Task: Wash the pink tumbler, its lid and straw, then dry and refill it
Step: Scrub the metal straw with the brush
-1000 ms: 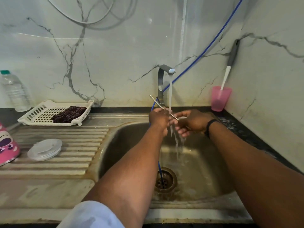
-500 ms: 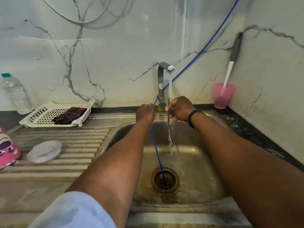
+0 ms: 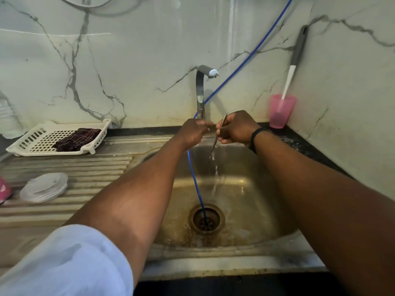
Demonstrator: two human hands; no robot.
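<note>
Gripping straw (image 3: 218, 133), right hand (image 3: 236, 128), left hand (image 3: 193, 132) at faucet (image 3: 201, 92) base

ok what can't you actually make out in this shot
All in the head view:
- Pink tumbler: cut off by the left edge, only a sliver shows.
- Left hand: at the tap base, fingers blurred, so what it grips is unclear.
- Straw in the right hand: its middle is hidden by the fingers.
- Brush head in the pink cup: blurred by the tinted plastic.
- Bottle at the far left: blurred and cropped.
</note>
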